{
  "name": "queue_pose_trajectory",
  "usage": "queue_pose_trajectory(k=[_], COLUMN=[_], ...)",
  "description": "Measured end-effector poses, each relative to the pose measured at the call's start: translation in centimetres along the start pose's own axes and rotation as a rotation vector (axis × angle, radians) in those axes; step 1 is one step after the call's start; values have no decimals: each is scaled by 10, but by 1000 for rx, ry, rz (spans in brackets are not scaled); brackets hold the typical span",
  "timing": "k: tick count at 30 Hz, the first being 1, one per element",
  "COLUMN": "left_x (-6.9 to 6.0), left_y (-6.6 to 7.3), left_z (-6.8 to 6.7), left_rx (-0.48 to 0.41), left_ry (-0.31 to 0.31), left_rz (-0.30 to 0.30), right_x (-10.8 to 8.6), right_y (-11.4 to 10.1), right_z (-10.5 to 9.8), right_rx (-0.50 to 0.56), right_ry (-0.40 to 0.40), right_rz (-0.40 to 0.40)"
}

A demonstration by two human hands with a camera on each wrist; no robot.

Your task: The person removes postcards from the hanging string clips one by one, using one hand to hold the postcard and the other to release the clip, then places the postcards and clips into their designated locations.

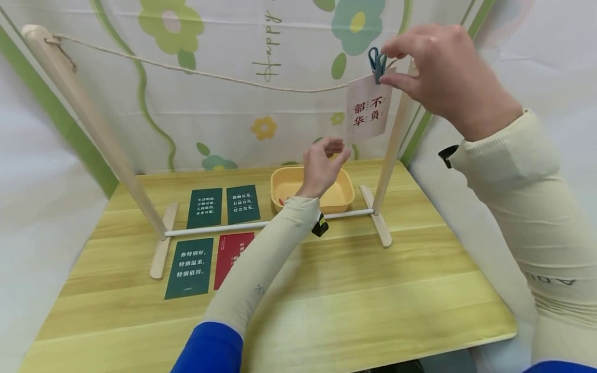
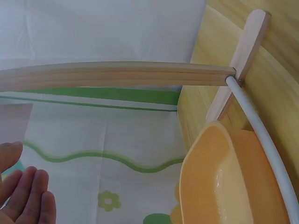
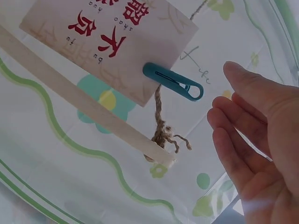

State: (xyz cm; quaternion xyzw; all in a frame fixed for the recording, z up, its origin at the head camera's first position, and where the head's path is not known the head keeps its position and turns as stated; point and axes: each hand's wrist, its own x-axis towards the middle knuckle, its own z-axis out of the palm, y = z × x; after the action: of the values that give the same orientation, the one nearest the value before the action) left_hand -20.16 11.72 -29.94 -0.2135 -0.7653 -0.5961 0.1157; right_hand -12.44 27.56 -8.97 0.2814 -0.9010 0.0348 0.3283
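Observation:
A pale pink card [image 1: 368,116] with red Chinese characters hangs from a twine line [image 1: 210,74], held by a teal clip [image 3: 163,77] at its top edge. My right hand [image 1: 450,77] is beside that clip, thumb and fingers spread apart. In the right wrist view a gap separates the right hand [image 3: 266,140] from the clip, and nothing is in its fingers. Below the card, my left hand [image 1: 322,166] hovers with loosely bent fingers and holds nothing. The left wrist view shows the left hand's fingertips [image 2: 32,191] near the card's lower corner [image 2: 16,116].
Wooden posts [image 1: 93,119] carry the twine, joined low down by a white rod [image 1: 219,229]. Behind it stands a yellow basin [image 1: 342,194], partly hidden by the left hand. Green cards [image 1: 188,269] and a red card [image 1: 228,254] lie on the wooden table [image 1: 373,305].

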Motion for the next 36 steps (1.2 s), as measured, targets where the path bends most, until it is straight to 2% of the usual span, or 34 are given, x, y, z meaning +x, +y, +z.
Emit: queue_pose_trajectory(k=[7, 13, 18, 25, 36], left_x=[3, 2, 5, 10, 12], left_y=[2, 2, 2, 0, -3], left_z=[8, 10, 6, -4, -15], left_rx=[-39, -29, -1, -14, -5], left_ry=[47, 79, 104, 141, 179], left_rz=[-9, 10, 16, 10, 31], right_x=[11, 19, 25, 38, 57], right_y=[-1, 0, 2, 6, 13], right_z=[-5, -6, -8, -9, 1], right_rx=[-47, -59, -80, -105, -163], right_ry=[-77, -149, -209, -292, -479], right_rz=[31, 81, 78, 91, 202])
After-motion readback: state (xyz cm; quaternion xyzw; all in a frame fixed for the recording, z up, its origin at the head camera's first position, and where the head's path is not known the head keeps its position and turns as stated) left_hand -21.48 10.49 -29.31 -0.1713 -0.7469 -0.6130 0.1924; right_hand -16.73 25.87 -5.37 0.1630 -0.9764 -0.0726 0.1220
